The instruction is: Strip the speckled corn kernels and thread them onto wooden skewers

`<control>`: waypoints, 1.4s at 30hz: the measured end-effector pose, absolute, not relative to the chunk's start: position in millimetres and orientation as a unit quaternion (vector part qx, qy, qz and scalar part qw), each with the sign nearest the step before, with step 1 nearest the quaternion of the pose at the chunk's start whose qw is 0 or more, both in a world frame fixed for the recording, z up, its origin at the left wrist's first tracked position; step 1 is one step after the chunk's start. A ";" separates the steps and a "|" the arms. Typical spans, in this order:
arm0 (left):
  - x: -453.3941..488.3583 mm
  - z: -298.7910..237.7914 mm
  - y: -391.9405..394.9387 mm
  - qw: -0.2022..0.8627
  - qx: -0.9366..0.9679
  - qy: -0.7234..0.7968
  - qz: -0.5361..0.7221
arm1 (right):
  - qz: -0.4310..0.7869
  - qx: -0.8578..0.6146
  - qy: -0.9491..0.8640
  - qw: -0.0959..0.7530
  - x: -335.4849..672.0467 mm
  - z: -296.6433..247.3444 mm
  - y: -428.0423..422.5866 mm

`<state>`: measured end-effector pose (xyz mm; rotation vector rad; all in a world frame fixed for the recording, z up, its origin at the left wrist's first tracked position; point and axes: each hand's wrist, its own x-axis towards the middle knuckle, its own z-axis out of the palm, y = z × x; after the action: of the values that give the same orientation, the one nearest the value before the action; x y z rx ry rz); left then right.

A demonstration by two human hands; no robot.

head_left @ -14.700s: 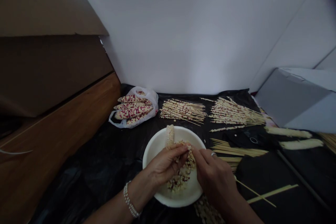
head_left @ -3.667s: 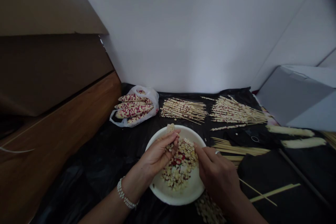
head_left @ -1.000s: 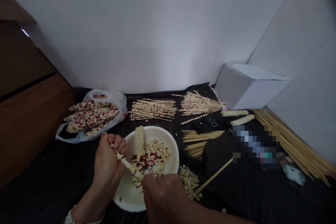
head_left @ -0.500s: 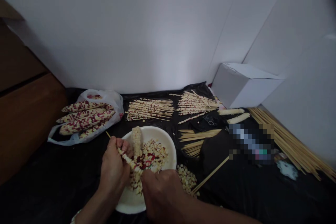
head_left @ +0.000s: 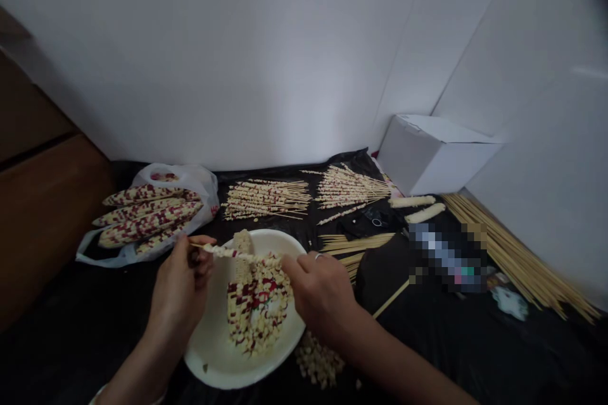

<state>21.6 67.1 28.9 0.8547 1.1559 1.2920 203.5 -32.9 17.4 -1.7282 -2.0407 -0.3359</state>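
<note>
A thin skewer strung with corn kernels (head_left: 247,256) stretches level between my hands over a white bowl (head_left: 209,364). My left hand (head_left: 183,288) pinches its bare wooden end. At the other end, the fingers of my right hand (head_left: 320,288), which wears a ring, close round the kernel-covered part. Inside the bowl lie loose cream and dark red kernels (head_left: 278,323) and a corn cob (head_left: 242,294), stripped at its upper part and still carrying kernels lower down. Under my right wrist, a pile of pale kernels (head_left: 318,361) rests on the black sheet.
Speckled corn cobs (head_left: 149,221) fill a plastic bag (head_left: 206,183) at left. Two bundles of kernel skewers (head_left: 266,199) lie behind the bowl. Bare sticks (head_left: 361,242), stripped cobs (head_left: 412,201), a white box (head_left: 437,155) and long sticks (head_left: 517,253) are to the right.
My hands have moved apart and up, and the kernel skewer has swung from slanted to nearly level. The bowl now sits slightly further left, and its half-stripped cob shows more fully.
</note>
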 end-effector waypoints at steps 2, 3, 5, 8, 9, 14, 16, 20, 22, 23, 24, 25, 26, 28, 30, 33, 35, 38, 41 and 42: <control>21.2 31.9 68.1 0.602 0.339 0.455 0.562 | -0.133 -0.644 -0.720 0.221 212.3 21.2 -29.4; 21.8 33.1 67.9 0.615 0.334 0.442 0.560 | -0.138 -0.652 -0.712 0.221 215.7 23.2 -28.4; 24.6 34.7 66.1 0.632 0.331 0.439 0.546 | -0.146 -0.659 -0.701 0.231 219.5 27.1 -28.1; 32.8 35.9 59.2 0.645 0.311 0.450 0.533 | -0.159 -0.635 -0.706 0.268 216.4 29.6 -31.0; 36.3 36.0 55.6 0.652 0.306 0.448 0.530 | -0.160 -0.620 -0.716 0.278 213.4 29.2 -32.2; 52.2 31.3 31.8 0.708 0.313 0.432 0.462 | -0.139 -0.576 -0.760 0.267 197.2 21.0 -33.7; 54.9 28.3 25.0 0.730 0.316 0.425 0.432 | -0.130 -0.578 -0.770 0.236 194.7 17.8 -32.7; 52.7 28.3 24.8 0.765 0.288 0.402 0.411 | -0.120 -0.606 -0.762 0.191 197.7 12.6 -29.4; 49.8 31.7 29.5 0.799 0.234 0.377 0.405 | -0.113 -0.630 -0.743 0.195 201.0 10.5 -27.2; 48.5 33.7 32.0 0.817 0.198 0.366 0.400 | -0.110 -0.641 -0.733 0.199 202.5 9.8 -26.2; 47.7 35.3 34.2 0.830 0.160 0.362 0.394 | -0.111 -0.650 -0.725 0.200 203.7 9.6 -25.4; 47.4 36.6 35.9 0.837 0.128 0.360 0.393 | -0.112 -0.657 -0.717 0.205 204.3 10.0 -25.1; 47.7 37.2 36.8 0.838 0.100 0.375 0.383 | -0.109 -0.662 -0.709 0.215 204.3 10.8 -25.3; 49.7 36.3 36.1 0.832 0.077 0.403 0.374 | -0.090 -0.659 -0.703 0.252 202.3 13.8 -27.7; 52.8 33.1 32.6 0.837 0.085 0.403 0.360 | -0.051 -0.637 -0.712 0.290 198.4 16.9 -31.9; 56.4 27.0 26.3 0.859 0.109 0.379 0.327 | 0.005 -0.599 -0.749 0.282 192.0 17.1 -37.8; 57.4 24.5 23.3 0.874 0.120 0.361 0.302 | 0.020 -0.584 -0.771 0.253 188.6 13.3 -39.4; 57.9 24.4 21.4 0.893 0.131 0.342 0.260 | 0.011 -0.569 -0.795 0.211 185.1 5.6 -39.0; 58.1 24.7 20.7 0.898 0.125 0.350 0.234 | 0.004 -0.557 -0.806 0.202 183.7 1.4 -38.1; 57.9 24.0 20.6 0.901 0.123 0.345 0.232 | 0.011 -0.558 -0.804 0.205 183.9 1.5 -38.1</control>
<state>57.9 20.6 24.0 0.2545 0.7134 0.4797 183.9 -38.1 1.5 -1.5570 -2.2407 0.0314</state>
